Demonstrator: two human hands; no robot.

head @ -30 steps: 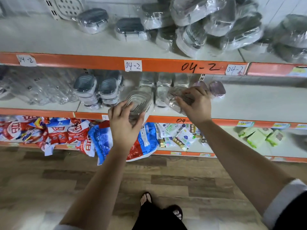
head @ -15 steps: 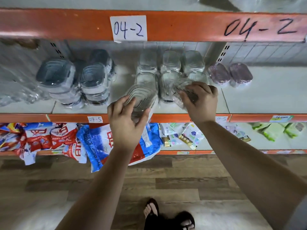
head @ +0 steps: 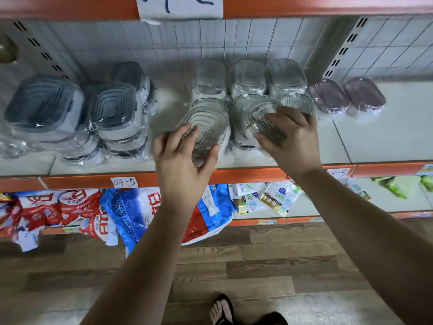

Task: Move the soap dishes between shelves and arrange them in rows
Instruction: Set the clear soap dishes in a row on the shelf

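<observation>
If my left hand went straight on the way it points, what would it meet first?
Your left hand holds a dish; that would likely meet the clear dish just behind it, depth unclear.

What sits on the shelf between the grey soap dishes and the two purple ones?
Clear soap dishes in rows, in the head view; the left hand and right hand each grip one.

The white shelf (head: 386,127) with an orange front lip carries wrapped soap dishes. Just beyond the fingers (head: 185,134) of the left hand (head: 182,170) and the fingers (head: 276,118) of the right hand (head: 295,146), clear soap dishes (head: 248,76) stand in rows. Left of the left fingers, grey-lidded soap dishes (head: 44,106) lie stacked. Right of the right fingers, two purple soap dishes (head: 328,96) sit side by side. Below the fingers, a lower shelf (head: 386,200) holds detergent bags (head: 140,212) and small packets (head: 276,198).
</observation>
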